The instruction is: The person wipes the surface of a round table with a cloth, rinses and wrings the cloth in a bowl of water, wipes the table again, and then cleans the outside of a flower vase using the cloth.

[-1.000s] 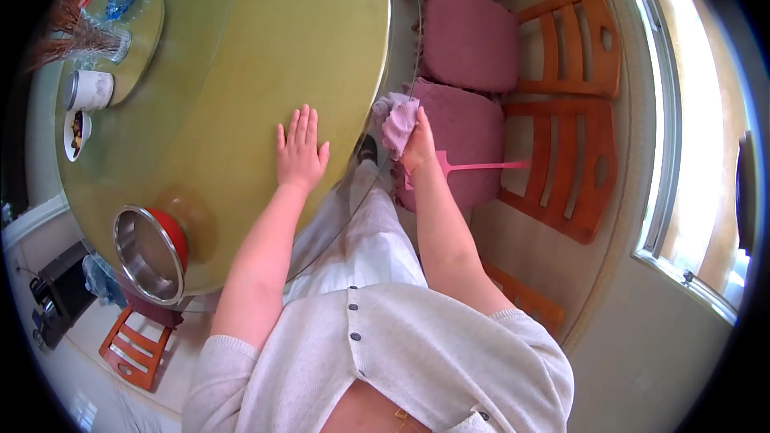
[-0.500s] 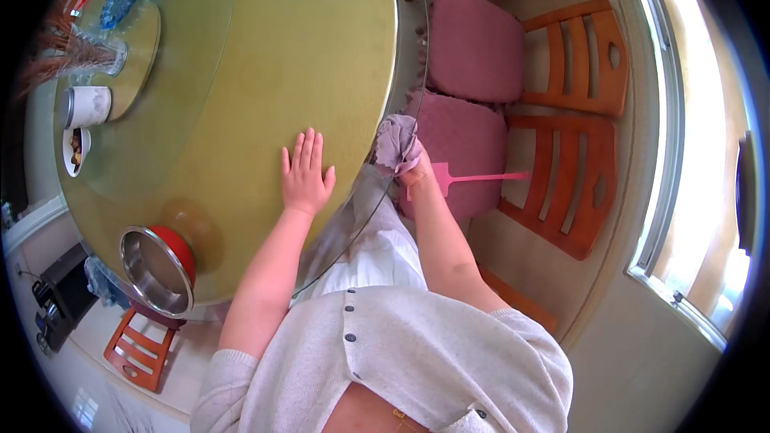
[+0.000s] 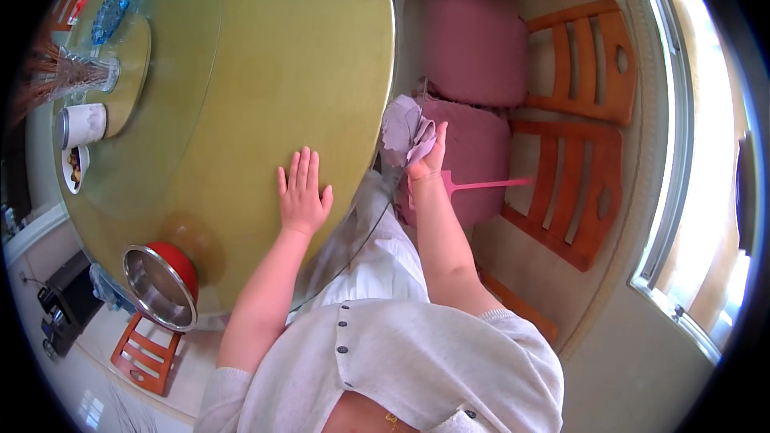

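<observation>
My left hand (image 3: 303,196) lies flat on the yellow-green table (image 3: 289,56), its fingers stretched out and holding nothing. My right hand (image 3: 428,162) grips a crumpled mauve cloth (image 3: 407,130) at the table's rounded edge, over the glass rim. Just right of that hand, a pink fly swatter (image 3: 481,184) rests on the mauve seat cushion (image 3: 473,140) of a wooden chair. Part of the swatter is hidden behind my right wrist.
A red and steel bowl (image 3: 163,287) stands near the table's lower left edge. Farther left are a small white dish (image 3: 75,169), a can (image 3: 83,125), a glass vase (image 3: 103,74) and a blue glass dish (image 3: 111,14). Wooden chairs (image 3: 589,60) line the right side.
The view has shifted, so the table items sit lower in the picture. My right hand still holds the cloth, which has changed its folds at the edge. My left hand stays flat.
</observation>
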Tool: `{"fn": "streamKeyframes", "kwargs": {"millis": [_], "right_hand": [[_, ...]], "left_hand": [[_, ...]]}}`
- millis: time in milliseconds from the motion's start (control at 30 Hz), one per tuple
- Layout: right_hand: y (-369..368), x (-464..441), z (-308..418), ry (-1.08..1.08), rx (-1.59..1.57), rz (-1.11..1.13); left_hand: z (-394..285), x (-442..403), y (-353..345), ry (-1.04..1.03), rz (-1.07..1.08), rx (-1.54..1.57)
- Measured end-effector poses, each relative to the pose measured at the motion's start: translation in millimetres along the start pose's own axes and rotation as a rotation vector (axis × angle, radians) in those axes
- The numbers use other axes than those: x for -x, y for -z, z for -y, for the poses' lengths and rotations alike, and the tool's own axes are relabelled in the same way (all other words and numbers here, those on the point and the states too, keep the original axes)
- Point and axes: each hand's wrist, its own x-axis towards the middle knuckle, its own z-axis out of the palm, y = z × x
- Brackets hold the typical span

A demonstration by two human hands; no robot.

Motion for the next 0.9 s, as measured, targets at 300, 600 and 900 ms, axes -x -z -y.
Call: {"fn": "streamKeyframes", "kwargs": {"millis": [300,600,900], "right_hand": [[-14.1,-92.3,43.4,0.017,-0.021,0.040],[-60.8,-178.6,77.4,0.068,0.197,0.042],[-48.0,-148.5,64.2,0.018,0.112,0.123]], "left_hand": [[0.4,0.3,1.0,0.003,0.033,-0.008],[0.4,0.0,2.4,0.011,0.069,-0.027],[-3.5,-1.0,8.7,-0.002,0.047,-0.011]]}}
